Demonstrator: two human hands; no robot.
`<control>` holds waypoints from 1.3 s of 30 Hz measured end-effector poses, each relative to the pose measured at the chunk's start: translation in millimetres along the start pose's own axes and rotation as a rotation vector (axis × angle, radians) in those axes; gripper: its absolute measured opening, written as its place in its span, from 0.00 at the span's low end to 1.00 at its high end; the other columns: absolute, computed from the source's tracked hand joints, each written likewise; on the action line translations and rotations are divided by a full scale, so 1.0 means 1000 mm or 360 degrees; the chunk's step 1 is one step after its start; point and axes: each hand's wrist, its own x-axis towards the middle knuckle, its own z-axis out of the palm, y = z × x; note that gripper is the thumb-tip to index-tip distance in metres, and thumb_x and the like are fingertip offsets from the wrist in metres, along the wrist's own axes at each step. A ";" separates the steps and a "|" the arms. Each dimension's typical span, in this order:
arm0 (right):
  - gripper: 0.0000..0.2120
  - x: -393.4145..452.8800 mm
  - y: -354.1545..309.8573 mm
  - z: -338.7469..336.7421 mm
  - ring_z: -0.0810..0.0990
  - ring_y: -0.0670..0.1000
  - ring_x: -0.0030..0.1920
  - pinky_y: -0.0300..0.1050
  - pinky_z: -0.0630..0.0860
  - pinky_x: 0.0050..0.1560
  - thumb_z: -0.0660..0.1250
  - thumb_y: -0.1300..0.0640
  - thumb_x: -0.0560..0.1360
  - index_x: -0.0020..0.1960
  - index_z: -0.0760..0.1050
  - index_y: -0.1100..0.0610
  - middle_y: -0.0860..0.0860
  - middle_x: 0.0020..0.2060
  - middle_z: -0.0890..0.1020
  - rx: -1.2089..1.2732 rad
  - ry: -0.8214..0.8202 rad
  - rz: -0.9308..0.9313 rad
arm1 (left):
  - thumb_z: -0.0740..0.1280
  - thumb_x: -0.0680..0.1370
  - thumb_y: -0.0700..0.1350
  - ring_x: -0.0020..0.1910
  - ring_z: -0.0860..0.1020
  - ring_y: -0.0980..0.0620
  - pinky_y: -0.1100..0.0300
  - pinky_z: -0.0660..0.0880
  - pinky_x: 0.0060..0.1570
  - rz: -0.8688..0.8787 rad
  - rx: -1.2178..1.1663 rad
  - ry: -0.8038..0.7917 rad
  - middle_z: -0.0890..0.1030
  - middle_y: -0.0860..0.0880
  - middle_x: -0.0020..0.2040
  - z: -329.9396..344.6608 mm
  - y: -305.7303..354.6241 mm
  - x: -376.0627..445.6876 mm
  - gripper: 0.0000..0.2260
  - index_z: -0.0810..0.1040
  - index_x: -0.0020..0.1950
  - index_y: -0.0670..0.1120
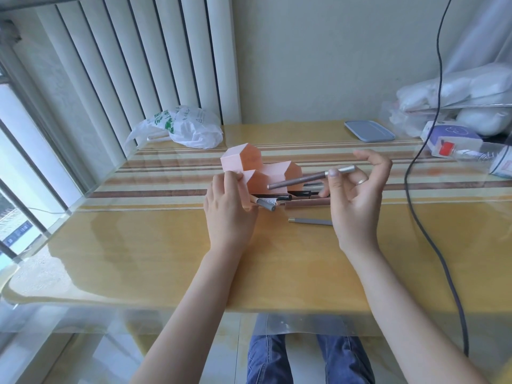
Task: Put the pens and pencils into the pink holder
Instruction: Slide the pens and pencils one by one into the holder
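The pink holder (273,171), made of three hexagonal tubes, lies on its side on the table with its openings facing right. My left hand (230,209) grips its near tube. My right hand (354,195) pinches a brown pen with a silver cap (302,179), held level, its tip at the mouth of the right tube. Several pens and pencils (293,199) lie in a pile just right of the holder, partly hidden by my right hand. A grey pencil (310,221) lies apart, nearer to me.
A white plastic bag (184,127) sits at the back left. A blue-grey lid (370,130) and boxes with a bottle (454,142) stand at the back right. A dark cable (421,206) hangs down across the table's right side. The yellow table (166,259) carries a glossy transparent cover.
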 end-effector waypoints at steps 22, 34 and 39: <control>0.07 -0.002 0.015 0.006 0.78 0.50 0.47 0.35 0.72 0.45 0.61 0.60 0.79 0.50 0.78 0.55 0.48 0.44 0.80 -0.0545 -0.0364 -0.0224 | 0.73 0.63 0.38 0.53 0.70 0.42 0.54 0.64 0.52 0.0058 -0.0017 0.0006 0.73 0.44 0.52 0.001 0.001 0.000 0.25 0.71 0.58 0.44; 0.01 -0.002 0.014 -0.012 0.68 0.49 0.51 0.50 0.62 0.56 0.63 0.53 0.71 0.42 0.72 0.48 0.43 0.45 0.75 -0.1600 -0.1165 0.0551 | 0.72 0.63 0.38 0.53 0.70 0.41 0.54 0.64 0.51 -0.0101 -0.0100 0.0039 0.73 0.45 0.52 0.001 -0.003 0.003 0.24 0.70 0.56 0.43; 0.05 -0.002 0.016 -0.012 0.72 0.48 0.54 0.50 0.68 0.57 0.63 0.55 0.75 0.49 0.72 0.47 0.40 0.40 0.75 -0.1505 -0.1166 0.0531 | 0.73 0.63 0.38 0.53 0.70 0.42 0.56 0.63 0.50 -0.0105 -0.0105 0.0019 0.72 0.45 0.53 0.000 -0.003 0.002 0.23 0.70 0.56 0.44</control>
